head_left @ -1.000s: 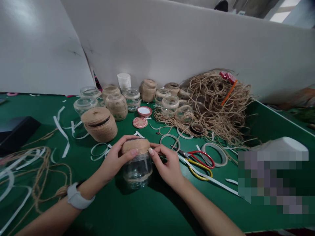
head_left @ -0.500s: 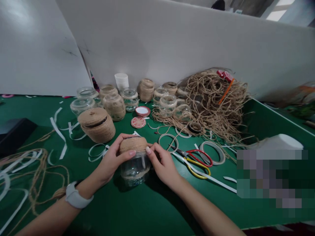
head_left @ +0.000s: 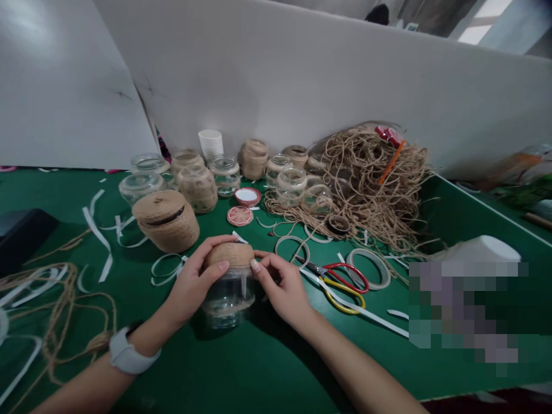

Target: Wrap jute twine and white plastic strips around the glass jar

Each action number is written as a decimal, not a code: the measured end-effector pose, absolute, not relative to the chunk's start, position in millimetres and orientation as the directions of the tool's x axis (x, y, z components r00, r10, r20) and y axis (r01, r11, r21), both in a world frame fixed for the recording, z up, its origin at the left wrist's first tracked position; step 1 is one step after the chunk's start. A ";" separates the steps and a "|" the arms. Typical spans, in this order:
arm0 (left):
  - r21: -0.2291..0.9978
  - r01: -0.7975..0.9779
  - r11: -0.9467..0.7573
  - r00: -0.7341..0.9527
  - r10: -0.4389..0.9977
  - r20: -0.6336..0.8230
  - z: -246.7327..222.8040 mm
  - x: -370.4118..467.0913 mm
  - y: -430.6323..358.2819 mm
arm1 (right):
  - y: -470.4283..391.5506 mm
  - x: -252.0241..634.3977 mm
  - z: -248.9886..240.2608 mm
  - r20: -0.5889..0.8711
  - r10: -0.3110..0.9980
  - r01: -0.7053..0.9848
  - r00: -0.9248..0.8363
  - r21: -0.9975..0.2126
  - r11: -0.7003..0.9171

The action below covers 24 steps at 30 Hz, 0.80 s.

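Note:
A clear glass jar (head_left: 226, 296) stands tilted on the green table in front of me, its upper part covered by a wound jute-twine band (head_left: 233, 254). My left hand (head_left: 194, 283), with a pale watch on its wrist, is wrapped round this band from the left, thumb lying across the front. At the right side, the thumb and bent index finger of my right hand (head_left: 282, 287) close on the jar at the band's lower edge. Whether a twine end lies between those fingertips I cannot tell.
Scissors (head_left: 340, 284) and a tape roll (head_left: 371, 269) lie to the right. Behind stand several jars (head_left: 293, 187), a twine-covered pot (head_left: 166, 221) and a big twine heap (head_left: 371, 178). White strips and loose twine (head_left: 58, 322) are at left.
Both hands and the jar sit slightly further left in the picture, as does the whole scene. My grip looks nearly the same.

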<state>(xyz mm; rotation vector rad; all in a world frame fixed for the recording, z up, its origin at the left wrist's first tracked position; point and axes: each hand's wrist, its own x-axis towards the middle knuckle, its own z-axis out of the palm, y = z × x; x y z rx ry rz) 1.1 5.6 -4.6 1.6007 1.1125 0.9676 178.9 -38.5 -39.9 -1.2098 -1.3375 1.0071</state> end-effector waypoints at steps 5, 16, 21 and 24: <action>0.964 0.227 -0.139 0.316 0.947 0.062 -7.7 0.4 5.6 | -36.6 176.8 -45.9 0.130 0.991 0.039 -0.029 -0.991 0.131; 0.947 0.285 -0.147 0.384 0.923 0.028 2.0 -6.7 11.0 | -38.7 176.2 -38.0 0.187 0.982 0.133 0.030 -0.974 0.181; 0.946 0.296 -0.130 0.307 0.951 0.034 5.7 -8.8 12.0 | -38.4 175.3 -37.9 0.155 0.988 0.090 0.013 -0.984 0.153; 0.973 0.223 -0.056 0.300 0.954 -0.013 2.5 -6.8 10.5 | -38.2 175.7 -38.8 0.160 0.987 0.068 0.003 -0.985 0.160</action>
